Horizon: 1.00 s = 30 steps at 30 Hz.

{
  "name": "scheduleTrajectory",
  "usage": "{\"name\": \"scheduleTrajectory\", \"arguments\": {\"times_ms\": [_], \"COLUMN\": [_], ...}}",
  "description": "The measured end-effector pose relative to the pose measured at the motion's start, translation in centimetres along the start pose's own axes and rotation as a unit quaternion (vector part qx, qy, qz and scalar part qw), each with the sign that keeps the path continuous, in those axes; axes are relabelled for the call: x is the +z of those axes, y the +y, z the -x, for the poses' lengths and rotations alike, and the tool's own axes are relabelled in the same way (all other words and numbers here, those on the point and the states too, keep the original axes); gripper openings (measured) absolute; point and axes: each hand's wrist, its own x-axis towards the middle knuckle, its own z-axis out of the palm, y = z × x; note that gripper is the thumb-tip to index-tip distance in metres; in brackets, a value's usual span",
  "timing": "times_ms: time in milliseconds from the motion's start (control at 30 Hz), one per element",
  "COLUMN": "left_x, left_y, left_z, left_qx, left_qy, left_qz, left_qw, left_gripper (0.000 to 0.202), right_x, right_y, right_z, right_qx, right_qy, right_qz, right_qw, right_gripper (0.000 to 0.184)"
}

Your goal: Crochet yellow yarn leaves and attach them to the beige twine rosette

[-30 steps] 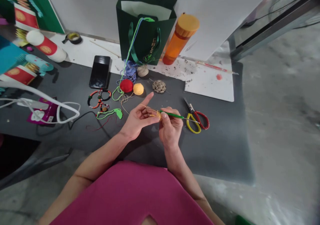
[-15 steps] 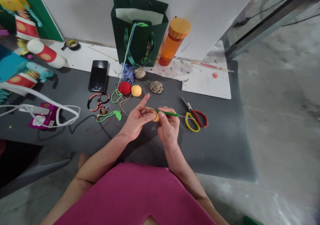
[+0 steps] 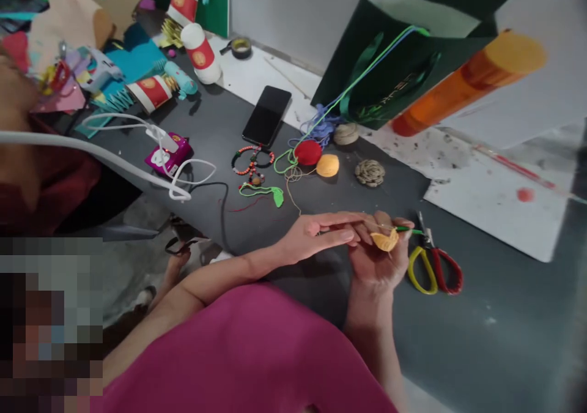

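Dark tabletop (image 3: 220, 156); left hand (image 3: 316, 235) outstretched; right hand (image 3: 373, 263) around crochet hook (image 3: 406, 229)

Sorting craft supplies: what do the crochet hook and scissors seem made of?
The crochet hook: smooth green plastic handle, by its even sheen; thin shaft likely metal. The scissors: glossy yellow and red plastic-looking loops, grey steel-like blades, though blur leaves that open.

Crochet piece (image 3: 384, 240): small, orange, half-round, gripped by the right hand (image 3: 376, 261)
Hook (image 3: 405, 230): thin, green, angled out past the piece
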Motion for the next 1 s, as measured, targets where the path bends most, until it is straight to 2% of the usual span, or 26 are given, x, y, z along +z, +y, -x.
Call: {"name": "scheduleTrajectory", "arguments": {"times_ms": [67,133,200,267,400,467,533,633,800,867,1000], "left_x": [-0.1,-0.1,-0.1,0.0,0.0,0.0,0.1,0.0,-0.3,-0.3,0.2], "left_y": [-0.5,-0.9,-1.2,-1.4,-1.7,-2.0,-2.5,-3.5,-4.2,-4.0,-3.3], "left_z": [0.3,0.3,0.3,0.3,0.6,0.9,1.3,1.9,2.6,2.6,2.8], "left_qx": [0.026,0.074,0.111,0.114,0.114,0.129,0.145,0.179,0.267,0.289,0.283], "left_qy": [0.022,0.049,0.057,0.051,0.046,0.057,0.066,0.074,0.104,0.109,0.121], "left_qz": [-0.061,-0.153,-0.229,-0.271,-0.324,-0.367,-0.404,-0.421,-0.4,-0.379,-0.344], "left_qw": [0.998,0.984,0.965,0.954,0.938,0.92,0.901,0.886,0.871,0.872,0.887], "left_gripper": [0.06,0.052,0.04,0.037,0.051,0.058,0.056,0.05,0.045,0.038,0.03], "right_x": [0.3,0.3,0.2,0.1,-0.2,-0.3,-0.3,-0.3,0.0,0.0,-0.1], "right_y": [0.0,0.1,0.2,0.3,0.5,0.6,0.6,0.3,-0.4,-0.5,-0.6], "right_z": [-0.1,-0.1,-0.2,-0.2,-0.3,-0.2,-0.2,0.0,0.3,0.3,0.3], "right_qx": [-0.006,-0.009,-0.004,0.007,0.013,0.001,-0.01,-0.011,-0.021,-0.029,-0.03], "right_qy": [0.007,0.017,0.02,0.015,0.0,-0.008,-0.021,-0.033,-0.001,0.003,-0.002], "right_qz": [0.006,0.016,0.012,-0.005,-0.004,0.014,0.021,0.002,-0.04,-0.04,-0.049], "right_qw": [1.0,1.0,1.0,1.0,1.0,1.0,1.0,0.999,0.999,0.999,0.998], "right_gripper": [0.034,0.038,0.038,0.036,0.035,0.037,0.038,0.038,0.038,0.037,0.036]}}
